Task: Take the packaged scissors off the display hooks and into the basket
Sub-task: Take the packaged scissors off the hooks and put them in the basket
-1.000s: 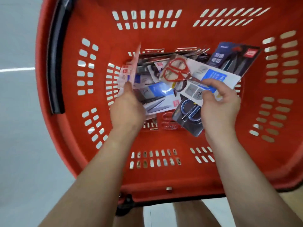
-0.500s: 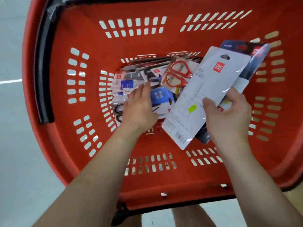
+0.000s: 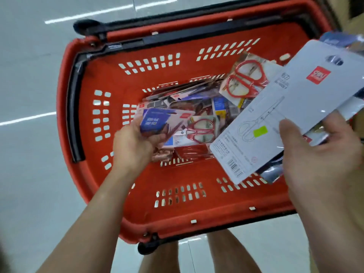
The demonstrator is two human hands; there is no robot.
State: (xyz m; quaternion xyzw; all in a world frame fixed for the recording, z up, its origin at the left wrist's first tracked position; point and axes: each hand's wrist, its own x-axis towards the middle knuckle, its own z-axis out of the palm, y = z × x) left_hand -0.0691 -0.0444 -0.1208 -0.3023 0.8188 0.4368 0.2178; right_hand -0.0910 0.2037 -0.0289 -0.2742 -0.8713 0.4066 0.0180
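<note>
Gripping a fanned bundle of packs, my right hand (image 3: 319, 154) hangs over the basket's right rim. Its thumb is pressed on the back of the top one, a pale grey card pack with a red logo, a green sticker and a barcode (image 3: 285, 107), and the other fingers are wrapped round the bundle's edge. I judge these packs light and flat. The card is stiff enough to carry by one end, but the faces look glossy, so stacked packs could slide apart and fan out. The safest hold is across the lower end near the barcode, with the thumb on top and the fingers beneath, pinching the whole stack rather than one card.

My left hand (image 3: 134, 142) is down inside, towards the left of the basket floor. Its fingers are curled under a blue-labelled scissors pack (image 3: 157, 121) and clasp it at its near edge.

Beyond it, the loose heap of packaged scissors (image 3: 199, 113) covers the middle of the floor. A pack of red-handled scissors (image 3: 246, 79) leans up towards the far right corner.

All of this sits in the red slotted plastic basket (image 3: 177, 213), whose black handle (image 3: 75, 115) is folded along the left and far rim. The basket stands on a grey tiled floor (image 3: 29, 75). No display hooks are in view. What remains, I reckon, is to lower the right-hand bundle onto the heap.
</note>
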